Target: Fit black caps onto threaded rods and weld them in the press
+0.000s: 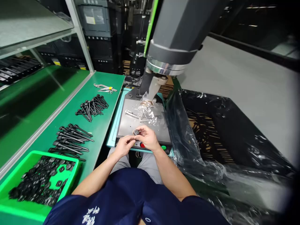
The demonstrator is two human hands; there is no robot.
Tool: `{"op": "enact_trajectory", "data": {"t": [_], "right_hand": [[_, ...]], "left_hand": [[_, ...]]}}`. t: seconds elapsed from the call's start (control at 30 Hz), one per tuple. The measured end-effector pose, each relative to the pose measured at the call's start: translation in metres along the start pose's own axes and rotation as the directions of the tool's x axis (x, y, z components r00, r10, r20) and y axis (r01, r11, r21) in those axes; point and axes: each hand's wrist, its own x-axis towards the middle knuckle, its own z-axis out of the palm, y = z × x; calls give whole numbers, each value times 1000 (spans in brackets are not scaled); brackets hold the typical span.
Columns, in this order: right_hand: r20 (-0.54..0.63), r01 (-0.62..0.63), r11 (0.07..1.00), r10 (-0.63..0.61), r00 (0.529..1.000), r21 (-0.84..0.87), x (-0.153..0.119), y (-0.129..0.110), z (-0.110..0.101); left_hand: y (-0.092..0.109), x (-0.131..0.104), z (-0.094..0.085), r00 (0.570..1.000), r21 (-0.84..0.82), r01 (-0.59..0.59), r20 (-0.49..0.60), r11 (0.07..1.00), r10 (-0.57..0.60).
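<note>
My right hand (pixel 147 137) is closed on a small black round knob (pixel 136 132) above the front edge of a grey metal plate (pixel 124 125). Close beside it, my left hand (pixel 124 146) has its thumb and fingers pinched together; what they grip, if anything, is hidden. Behind my hands, clear plastic film (pixel 150 114) and a slotted metal bracket (pixel 131 114) lie on the plate. A red button (pixel 142 145) shows partly under my right hand, with a green button (pixel 163 147) to its right.
A machine head (pixel 168 53) overhangs the plate. To the left, a green bench (pixel 100 118) carries pliers (pixel 105 88), piles of black threaded bolts (pixel 72 137) and a green bin (pixel 72 179) of small black parts. On the right stands a plastic-lined box (pixel 236 125) holding bolts.
</note>
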Motion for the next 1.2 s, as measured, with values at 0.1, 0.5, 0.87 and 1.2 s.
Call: {"op": "enact_trajectory", "data": {"t": [0.1, 0.5, 0.87, 1.2], "right_hand": [[-41, -48, 998, 49, 998, 35, 8, 4, 13], [29, -236, 972, 235, 972, 25, -1, 29, 22], [97, -282, 959, 280, 955, 10, -15, 42, 11], [14, -326, 934, 332, 943, -144, -28, 15, -30]], "left_hand": [[-2, -12, -9, 996, 18, 47, -70, 999, -45], [-32, -47, -107, 109, -565, -149, -825, 811, -555], [-17, -47, -129, -81, -612, -269, -755, 744, -650], [28, -118, -93, 151, -296, 94, -940, 951, -308]]}}
